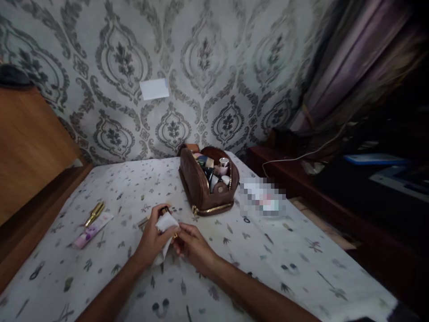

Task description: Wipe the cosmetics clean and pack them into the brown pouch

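My left hand (152, 237) is closed around a white cloth or tissue (166, 222) and a small dark bottle-like item (164, 210), partly hidden by its fingers. Against the cloth's right side, my right hand (192, 246) has its fingers pinched on a small gold-coloured piece (174, 235), too small to name. Beyond the hands stands an open brown toiletry bag (196, 188) filled with cosmetics, among them a silver-capped jar (224, 163). To the left, a gold tube (94, 213) lies beside a pink and white tube (93, 230).
A patterned white sheet (214, 268) covers the surface. Right of the bag lies a blurred-out packet (263, 197). Wooden furniture (36, 143) borders the left, and a dark red ledge with a white cable (301, 156) runs along the right. Behind is a patterned wall.
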Available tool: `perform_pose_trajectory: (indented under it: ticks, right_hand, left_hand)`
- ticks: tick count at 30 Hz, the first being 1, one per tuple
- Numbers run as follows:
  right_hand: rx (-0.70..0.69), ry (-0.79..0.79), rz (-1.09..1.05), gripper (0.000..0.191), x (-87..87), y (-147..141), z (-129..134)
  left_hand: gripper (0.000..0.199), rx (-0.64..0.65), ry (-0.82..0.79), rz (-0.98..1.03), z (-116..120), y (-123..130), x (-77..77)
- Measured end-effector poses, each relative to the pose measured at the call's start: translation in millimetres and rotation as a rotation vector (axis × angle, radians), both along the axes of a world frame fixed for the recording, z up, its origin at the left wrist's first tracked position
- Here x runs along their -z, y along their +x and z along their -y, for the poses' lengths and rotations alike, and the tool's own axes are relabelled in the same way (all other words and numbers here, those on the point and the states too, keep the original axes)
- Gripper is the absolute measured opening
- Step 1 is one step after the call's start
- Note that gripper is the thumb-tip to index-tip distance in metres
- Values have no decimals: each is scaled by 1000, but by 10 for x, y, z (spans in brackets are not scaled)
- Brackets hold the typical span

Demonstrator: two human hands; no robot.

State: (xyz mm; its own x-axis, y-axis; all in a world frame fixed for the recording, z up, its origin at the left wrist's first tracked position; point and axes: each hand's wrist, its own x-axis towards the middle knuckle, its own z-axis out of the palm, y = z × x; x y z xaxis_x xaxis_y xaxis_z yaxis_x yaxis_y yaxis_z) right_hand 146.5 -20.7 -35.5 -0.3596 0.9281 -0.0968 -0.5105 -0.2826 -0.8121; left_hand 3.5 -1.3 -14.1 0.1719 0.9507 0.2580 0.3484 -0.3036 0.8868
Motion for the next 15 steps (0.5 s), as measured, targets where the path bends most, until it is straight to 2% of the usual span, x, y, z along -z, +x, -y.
perform_pose_trajectory:
  ticks: [3, 6, 9, 12, 15]
  right_hand:
    - [-65, 3, 43, 55, -26, 11, 37]
    - [-117, 41, 110, 51, -34, 15, 62]
    - [-121, 55, 124, 51, -19, 4, 67]
    - [-108, 20, 85, 59, -4, -9, 64]
    - [-130, -5, 50, 55, -15, -9, 62]
  left_hand:
    - [42, -70, -34, 54, -3, 3, -26]
    - [24, -115, -32, 78, -2, -18, -73]
    - [28, -139, -14, 121, -12, -51, -113]
    - [35, -181, -51, 166, -40, -80, -119]
    - [39, -245, -105, 202, -67, -100, -102]
